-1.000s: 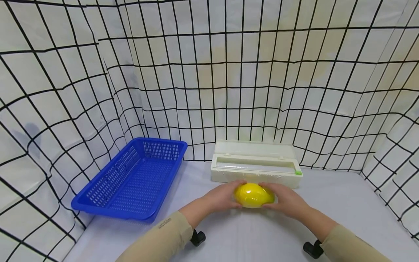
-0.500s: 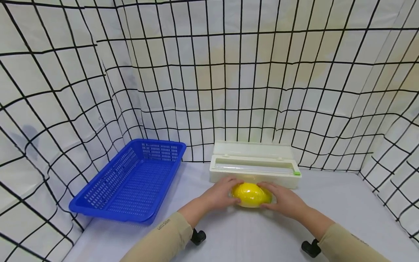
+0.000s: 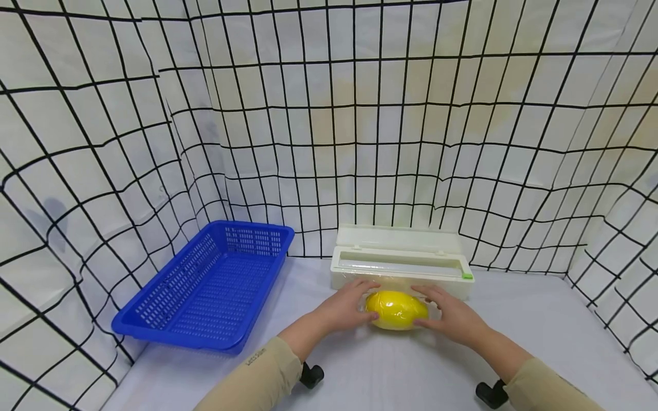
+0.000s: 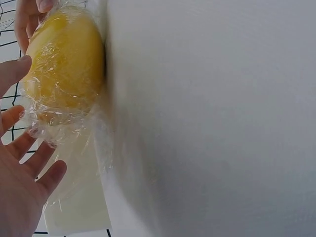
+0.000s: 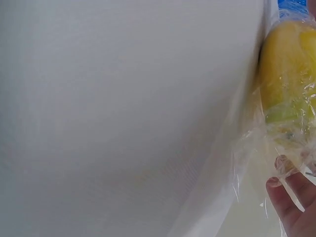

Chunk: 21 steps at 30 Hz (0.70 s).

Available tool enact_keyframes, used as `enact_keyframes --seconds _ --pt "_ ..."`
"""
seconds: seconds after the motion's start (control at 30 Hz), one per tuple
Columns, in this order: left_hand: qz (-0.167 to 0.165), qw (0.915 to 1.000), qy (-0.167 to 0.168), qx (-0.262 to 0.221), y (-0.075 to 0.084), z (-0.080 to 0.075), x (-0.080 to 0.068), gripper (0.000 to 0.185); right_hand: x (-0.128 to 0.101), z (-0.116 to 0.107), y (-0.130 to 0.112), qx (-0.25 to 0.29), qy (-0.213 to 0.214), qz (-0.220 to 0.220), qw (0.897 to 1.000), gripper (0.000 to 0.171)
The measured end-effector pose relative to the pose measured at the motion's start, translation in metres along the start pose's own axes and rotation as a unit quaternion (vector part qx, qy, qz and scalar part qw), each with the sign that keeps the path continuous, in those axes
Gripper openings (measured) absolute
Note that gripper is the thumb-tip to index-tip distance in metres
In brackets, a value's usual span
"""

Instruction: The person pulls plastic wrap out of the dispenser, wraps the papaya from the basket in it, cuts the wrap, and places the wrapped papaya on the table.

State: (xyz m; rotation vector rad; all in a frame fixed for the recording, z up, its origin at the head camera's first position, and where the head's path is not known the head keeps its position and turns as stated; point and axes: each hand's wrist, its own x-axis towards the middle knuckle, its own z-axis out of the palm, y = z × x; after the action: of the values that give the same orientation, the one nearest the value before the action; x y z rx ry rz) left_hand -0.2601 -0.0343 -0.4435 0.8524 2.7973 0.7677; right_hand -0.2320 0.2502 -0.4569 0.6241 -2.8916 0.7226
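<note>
A yellow, lemon-shaped fruit (image 3: 396, 310) lies on the white table between both hands. Clear cling film (image 4: 59, 116) is wrapped round it, crinkled and bunched at the ends. My left hand (image 3: 343, 306) is at its left end, fingers spread and fairly straight, the thumb tip right at the fruit's side. At the other end is my right hand (image 3: 454, 317), its fingers spread apart and its thumb beside the fruit. In the right wrist view, two fingertips (image 5: 282, 163) touch the loose film under the fruit's greenish tip. Neither hand curls round the fruit.
Just behind the fruit stands a white cling film dispenser (image 3: 401, 275), lid up, with a roll inside and a green slider (image 3: 467, 276) on its right. A blue plastic basket (image 3: 177, 339) sits at the left. Black wire mesh (image 3: 354, 142) surrounds the table at the back and sides.
The fingers of both hands have spread and eased off the fruit, most visibly the right hand's. The fruit stays in nearly the same place, while the head view has shifted slightly.
</note>
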Motion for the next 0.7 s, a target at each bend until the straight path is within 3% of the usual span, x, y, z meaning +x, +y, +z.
enact_keyframes --seconds 0.3,0.53,0.7 --pt "0.004 0.9996 0.027 0.003 0.01 -0.011 0.006 0.06 -0.009 -0.012 0.012 0.031 0.031 0.028 0.999 0.061" --pt "0.005 0.9987 0.05 -0.006 0.041 -0.019 0.03 0.047 -0.011 -0.036 0.036 0.024 0.106 0.026 0.994 0.049" --pt "0.009 0.9986 0.048 -0.019 0.062 -0.015 0.051 0.043 -0.012 -0.05 0.055 0.019 0.122 0.063 0.99 0.054"
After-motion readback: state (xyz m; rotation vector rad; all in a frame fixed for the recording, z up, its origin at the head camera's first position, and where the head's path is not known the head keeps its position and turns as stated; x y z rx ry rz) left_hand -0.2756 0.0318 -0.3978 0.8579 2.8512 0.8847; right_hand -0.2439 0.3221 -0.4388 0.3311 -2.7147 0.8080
